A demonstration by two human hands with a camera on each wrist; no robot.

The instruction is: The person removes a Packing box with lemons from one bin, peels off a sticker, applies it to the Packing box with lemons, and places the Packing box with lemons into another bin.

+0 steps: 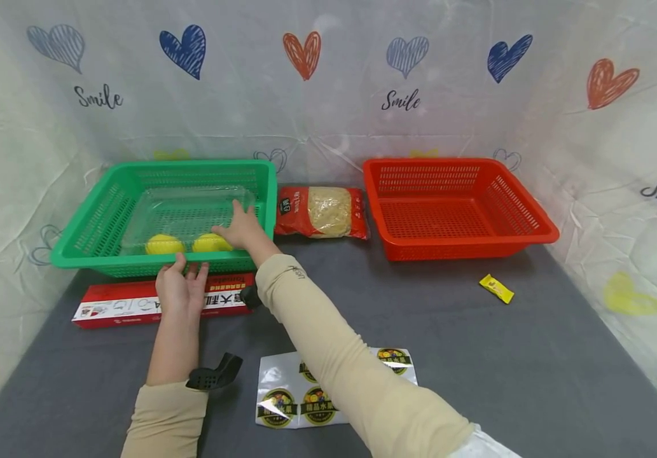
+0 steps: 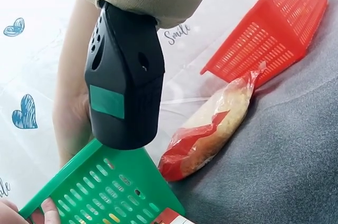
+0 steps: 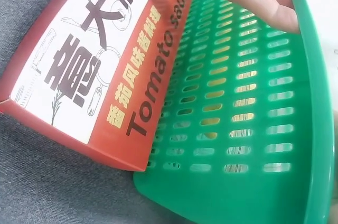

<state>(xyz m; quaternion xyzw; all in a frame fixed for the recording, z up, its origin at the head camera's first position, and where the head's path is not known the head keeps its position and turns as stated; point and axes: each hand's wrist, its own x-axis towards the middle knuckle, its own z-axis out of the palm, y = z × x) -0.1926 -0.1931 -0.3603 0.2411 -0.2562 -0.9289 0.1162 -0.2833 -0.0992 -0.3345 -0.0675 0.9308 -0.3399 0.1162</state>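
Observation:
The green basket [image 1: 191, 168] stands at the back left, holding a clear plastic box [image 1: 191, 196]. Two yellow rounded objects [image 1: 165, 244] show near the box's front side; their exact kind is unclear. My left hand [image 1: 181, 289] grips the basket's front rim, thumb over the top and fingers curled against the outer wall. Over the basket's right side, my right hand [image 1: 241, 228] reaches in with fingers spread at the clear box's right end; whether it touches the box cannot be told. A red and white box [image 3: 100, 55] printed "Tomato sauce" lies right before the basket.
A red basket [image 1: 431, 242] stands at the right. Between the baskets lies a red packet [image 1: 328, 212] with pale contents. A small yellow packet [image 1: 497, 288] lies before the red basket. The sticker sheet [image 1: 282, 381] sits near the front, partly under my right arm.

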